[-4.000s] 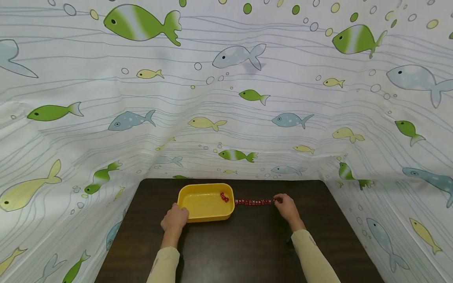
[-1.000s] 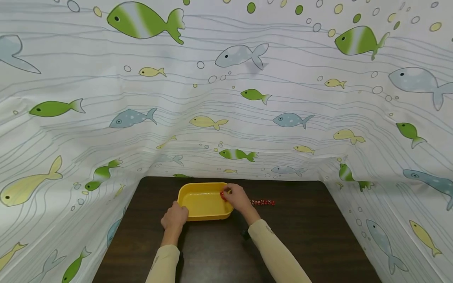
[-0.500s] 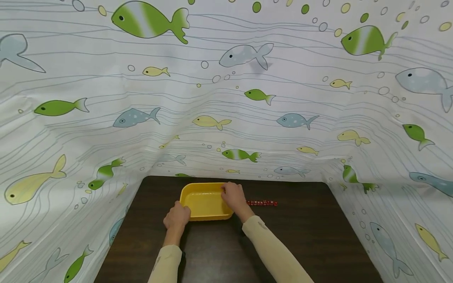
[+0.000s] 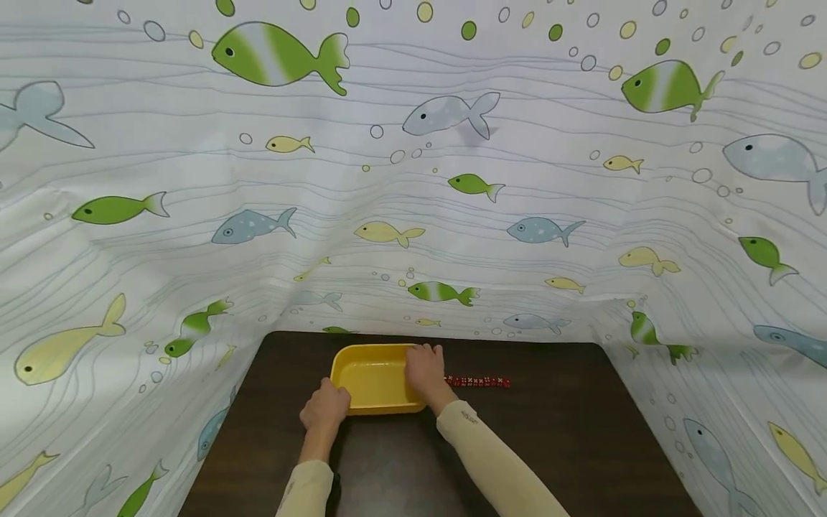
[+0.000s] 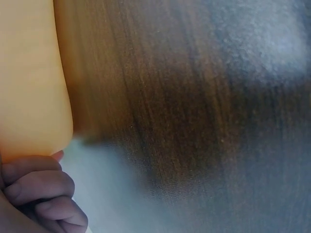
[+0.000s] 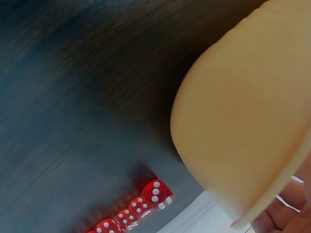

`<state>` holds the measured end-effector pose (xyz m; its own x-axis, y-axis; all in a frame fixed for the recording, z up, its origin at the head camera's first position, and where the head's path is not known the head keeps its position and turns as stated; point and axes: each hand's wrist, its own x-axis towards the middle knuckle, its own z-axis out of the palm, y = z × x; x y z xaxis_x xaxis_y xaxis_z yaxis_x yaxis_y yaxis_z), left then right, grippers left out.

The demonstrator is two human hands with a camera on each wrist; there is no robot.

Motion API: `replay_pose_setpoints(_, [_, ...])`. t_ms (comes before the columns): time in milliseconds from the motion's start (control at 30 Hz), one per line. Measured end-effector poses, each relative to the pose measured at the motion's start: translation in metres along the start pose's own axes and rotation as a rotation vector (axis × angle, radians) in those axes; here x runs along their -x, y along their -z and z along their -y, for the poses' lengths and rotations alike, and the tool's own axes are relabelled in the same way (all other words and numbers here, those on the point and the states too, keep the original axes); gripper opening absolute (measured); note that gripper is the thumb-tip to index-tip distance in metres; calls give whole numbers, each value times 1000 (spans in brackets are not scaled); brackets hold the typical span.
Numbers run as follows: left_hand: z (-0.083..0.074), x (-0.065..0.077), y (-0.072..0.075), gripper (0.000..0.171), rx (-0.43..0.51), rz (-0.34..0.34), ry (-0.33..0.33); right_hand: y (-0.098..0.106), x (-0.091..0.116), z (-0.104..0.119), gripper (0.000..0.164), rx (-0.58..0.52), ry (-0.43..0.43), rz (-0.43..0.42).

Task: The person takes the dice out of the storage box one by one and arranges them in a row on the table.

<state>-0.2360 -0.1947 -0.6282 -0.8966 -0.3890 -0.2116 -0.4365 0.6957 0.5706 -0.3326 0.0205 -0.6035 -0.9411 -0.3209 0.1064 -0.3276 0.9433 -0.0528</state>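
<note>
A shallow yellow plastic tray point(image 4: 371, 379) sits near the back of the dark table. My left hand point(image 4: 325, 408) grips its left end at the near corner; the curled fingers point(image 5: 41, 184) press against the tray wall in the left wrist view. My right hand point(image 4: 428, 372) holds the right end, with fingers point(image 6: 286, 206) at the rim in the right wrist view. A row of red dice point(image 4: 478, 382) with white pips lies just right of that hand. The row's end die point(image 6: 156, 193) stands apart from the tray. Any dice at the tray's right end are hidden behind my right hand.
The dark wooden table point(image 4: 549, 445) extends to the front and right. A white fish-patterned curtain point(image 4: 413, 251) encloses it at the back and both sides.
My right hand has come from the far end of the dice row to the tray, over the dice inside, then onto its right rim. My left hand has kept its grip.
</note>
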Motion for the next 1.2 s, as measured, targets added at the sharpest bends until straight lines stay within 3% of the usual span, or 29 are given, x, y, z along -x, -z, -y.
replay_pose_setpoints(300, [14, 9, -3, 41, 3, -19, 20, -4, 9, 20, 14, 72, 25, 77])
replay_pose_setpoints(533, [13, 8, -4, 46, 17, -1, -4, -2, 9, 21, 8, 136, -17, 142])
replay_pose_setpoints(967, [4, 4, -3, 46, 6, -24, -15, -11, -1, 11, 14, 172, -40, 52])
replay_pose_setpoints(1200, [2, 0, -5, 44, 10, -34, -5, -12, -1, 16, 16, 138, -26, 99])
